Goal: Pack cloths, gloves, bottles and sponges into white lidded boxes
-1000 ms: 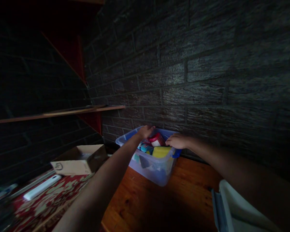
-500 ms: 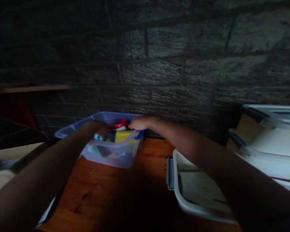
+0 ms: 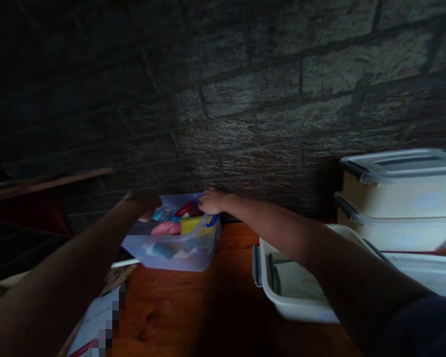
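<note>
A translucent plastic bin (image 3: 198, 258) sits on the wooden table beside the brick wall, holding a yellow item (image 3: 191, 225), a red item (image 3: 187, 209), a rounded pink item (image 3: 166, 228) and a light-blue patterned item (image 3: 162, 214). My right hand (image 3: 212, 201) has its fingers curled over the bin's back right rim. At the left side of the same bin is my left hand (image 3: 146, 204), dark and smeared, so its fingers cannot be made out. Part of the bin's left side is hidden behind my left forearm.
An open white tub (image 3: 301, 310) with a grey handle stands right of the bin, under my right forearm. Two lidded boxes (image 3: 397, 198) are stacked behind it. A shelf edge (image 3: 59, 183) juts out at left, and printed papers (image 3: 96, 317) lie at lower left.
My left hand has moved from inside the bin to its left side, uncovering the pink and light-blue items. My right hand stays at the back right rim. The view has tilted.
</note>
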The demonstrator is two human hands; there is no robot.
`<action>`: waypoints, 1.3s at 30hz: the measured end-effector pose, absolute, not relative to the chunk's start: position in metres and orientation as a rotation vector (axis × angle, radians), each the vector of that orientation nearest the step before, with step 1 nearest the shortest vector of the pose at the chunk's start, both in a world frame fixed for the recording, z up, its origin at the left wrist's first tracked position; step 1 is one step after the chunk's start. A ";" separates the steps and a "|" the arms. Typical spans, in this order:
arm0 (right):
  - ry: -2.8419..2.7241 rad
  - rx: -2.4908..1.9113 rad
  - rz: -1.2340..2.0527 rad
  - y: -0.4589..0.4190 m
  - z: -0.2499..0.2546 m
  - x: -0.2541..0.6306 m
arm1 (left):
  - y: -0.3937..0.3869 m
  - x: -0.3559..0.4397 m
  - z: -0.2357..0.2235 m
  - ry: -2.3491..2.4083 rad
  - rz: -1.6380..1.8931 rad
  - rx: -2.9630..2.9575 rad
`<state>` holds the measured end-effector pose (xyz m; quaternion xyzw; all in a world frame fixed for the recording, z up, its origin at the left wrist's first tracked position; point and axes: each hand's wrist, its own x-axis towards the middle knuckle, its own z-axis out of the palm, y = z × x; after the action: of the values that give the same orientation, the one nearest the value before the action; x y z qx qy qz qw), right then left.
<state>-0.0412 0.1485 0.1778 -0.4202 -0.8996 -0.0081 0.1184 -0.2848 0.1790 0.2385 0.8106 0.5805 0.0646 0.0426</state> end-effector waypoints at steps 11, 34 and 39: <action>-2.071 -1.113 0.018 0.048 0.216 0.097 | 0.079 -0.263 0.318 1.603 0.940 2.257; -1.357 -0.940 0.765 -0.140 0.209 0.137 | -0.090 0.007 0.186 0.300 0.921 1.406; -1.455 -0.878 0.740 -0.140 0.196 0.144 | -0.085 -0.004 0.174 0.299 0.913 1.491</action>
<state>0.1437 -0.1404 0.1958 -0.3789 -0.6278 0.3194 0.6003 -0.0040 -0.0848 0.1744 0.6517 0.1307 0.3988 0.6318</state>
